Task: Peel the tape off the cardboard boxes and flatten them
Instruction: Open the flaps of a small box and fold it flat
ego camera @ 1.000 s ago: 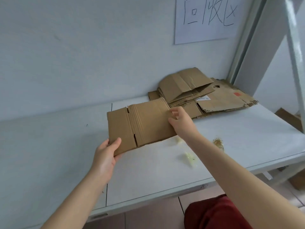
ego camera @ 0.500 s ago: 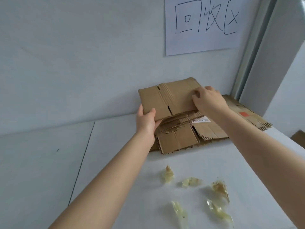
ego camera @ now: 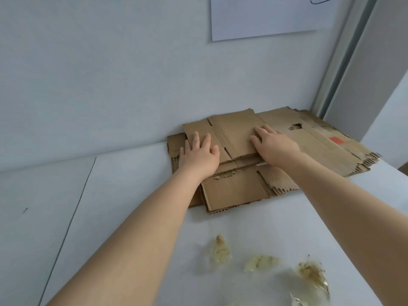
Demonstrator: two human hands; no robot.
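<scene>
- A pale wall (ego camera: 88, 74) fills the upper half of the view, meeting a grey frame (ego camera: 344, 62) at the right.
- A white table (ego camera: 132, 191) runs up to the wall; a thin dark seam (ego camera: 72, 215) crosses its left part.
- A pile of flattened cardboard (ego camera: 320, 149) lies on the table against the wall, at the far right corner. Its widest sheet has a torn hole (ego camera: 297, 126) and an orange patch (ego camera: 336, 140), with ragged corrugated edges toward the right.
- A white paper sheet (ego camera: 265, 18) is stuck on the wall above the pile; only its lower part shows.
- The top flattened box (ego camera: 234, 133) lies on the pile, creased and slit, its far edge touching the wall.
- A lower cardboard piece (ego camera: 234, 188) juts out toward the viewer from under the pile.
- The left hand (ego camera: 198, 155) presses on the top flattened box's near left corner, palm down, fingers straight and spread, grasping nothing.
- The right hand (ego camera: 276, 144) presses on its right side, palm down, fingers extended, likewise grasping nothing.
- Three crumpled tape scraps (ego camera: 220, 250) lie loose on the table, nearer the viewer and well apart from the pile.
</scene>
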